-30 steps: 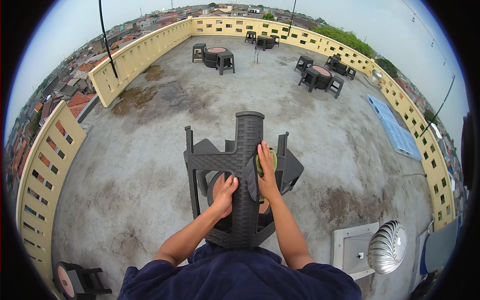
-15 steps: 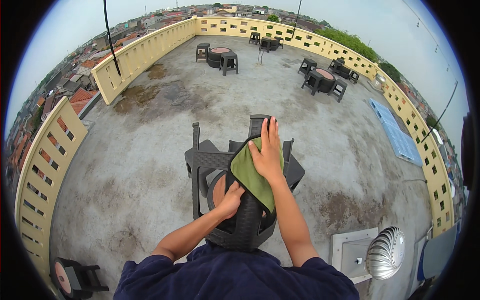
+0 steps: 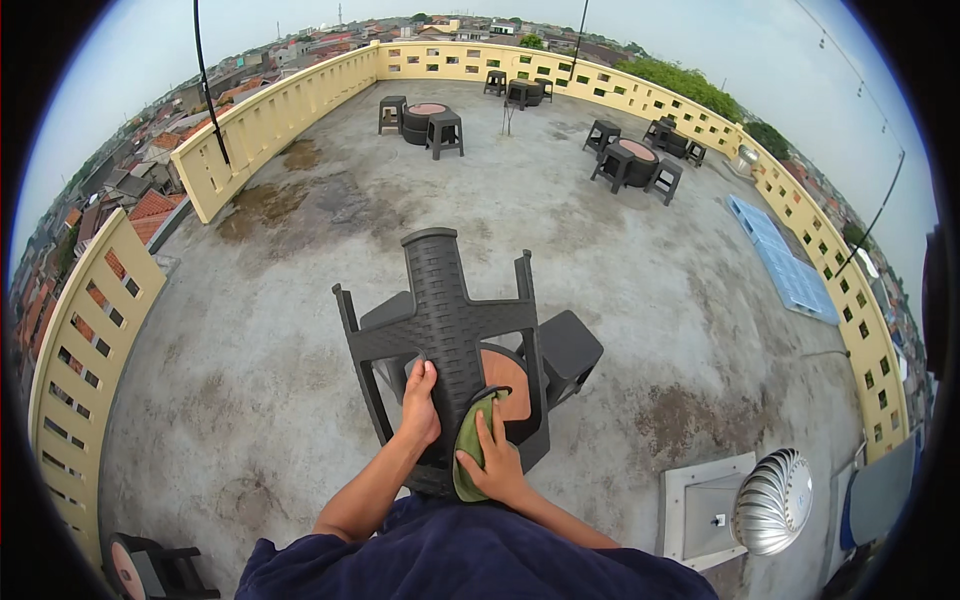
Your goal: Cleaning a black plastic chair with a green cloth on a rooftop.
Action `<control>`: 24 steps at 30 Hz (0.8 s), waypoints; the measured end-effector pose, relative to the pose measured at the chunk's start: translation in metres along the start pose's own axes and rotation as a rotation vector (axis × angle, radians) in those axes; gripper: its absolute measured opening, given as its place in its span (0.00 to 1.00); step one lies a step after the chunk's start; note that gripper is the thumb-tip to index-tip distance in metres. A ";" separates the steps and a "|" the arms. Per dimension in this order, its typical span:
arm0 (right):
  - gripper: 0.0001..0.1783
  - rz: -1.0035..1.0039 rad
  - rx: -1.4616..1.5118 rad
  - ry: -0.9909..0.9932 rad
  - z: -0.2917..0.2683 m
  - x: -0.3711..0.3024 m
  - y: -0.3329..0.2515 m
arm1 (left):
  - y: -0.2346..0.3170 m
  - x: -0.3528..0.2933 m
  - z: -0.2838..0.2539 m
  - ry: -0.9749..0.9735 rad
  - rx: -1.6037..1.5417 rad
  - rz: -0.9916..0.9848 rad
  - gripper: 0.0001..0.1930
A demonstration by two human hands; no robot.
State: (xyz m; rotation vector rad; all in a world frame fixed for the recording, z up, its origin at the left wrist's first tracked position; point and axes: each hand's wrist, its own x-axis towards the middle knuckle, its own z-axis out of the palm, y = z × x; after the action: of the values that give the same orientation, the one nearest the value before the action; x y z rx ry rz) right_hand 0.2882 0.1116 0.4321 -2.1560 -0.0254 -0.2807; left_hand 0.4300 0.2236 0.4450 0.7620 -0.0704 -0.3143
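Note:
A dark grey plastic stool (image 3: pixel 440 310) with a woven texture is tipped in front of me, its legs pointing away. My left hand (image 3: pixel 420 412) is closed on the edge of one of its broad legs, thumb up. At the right side of that same leg, low and close to my body, my right hand (image 3: pixel 492 462) presses a green cloth (image 3: pixel 466 436) with dark edging against the plastic. Partly hidden behind the stool is a round table (image 3: pixel 510 378) with a pinkish-brown top. Another dark stool (image 3: pixel 570 345) stands right of that table.
Farther off on the concrete roof floor (image 3: pixel 280 370) are round tables (image 3: pixel 428 110) with dark stools (image 3: pixel 445 132). A yellow parapet (image 3: pixel 280 120) surrounds the roof. Blue pallets (image 3: pixel 780 255) lie at right. A metal turbine vent (image 3: pixel 775 502) stands near right, and a dark stool-like piece (image 3: pixel 160 568) near left.
The stool has been turned, so a broad leg now faces up in the middle. My right hand and the cloth have come down toward me; my left hand has shifted left and slightly up.

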 end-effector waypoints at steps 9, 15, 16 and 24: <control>0.33 -0.243 0.127 0.128 -0.006 -0.013 0.105 | 0.040 0.018 0.043 -0.087 -0.053 0.208 0.15; 0.32 -0.353 0.074 0.376 -0.014 0.014 0.121 | 0.062 0.006 0.069 -0.054 -0.097 0.249 0.17; 0.32 -0.286 0.040 0.324 -0.014 0.008 0.126 | 0.060 0.003 0.069 -0.062 -0.097 0.270 0.19; 0.30 -0.049 0.030 0.309 -0.045 0.001 0.166 | 0.044 -0.031 0.078 -0.135 -0.106 0.283 0.23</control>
State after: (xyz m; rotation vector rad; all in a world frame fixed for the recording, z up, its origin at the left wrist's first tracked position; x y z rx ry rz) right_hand 0.3014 -0.0193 0.3212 -2.0624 0.0938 -0.6347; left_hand 0.3977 0.2107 0.5329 0.6156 -0.2843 -0.0980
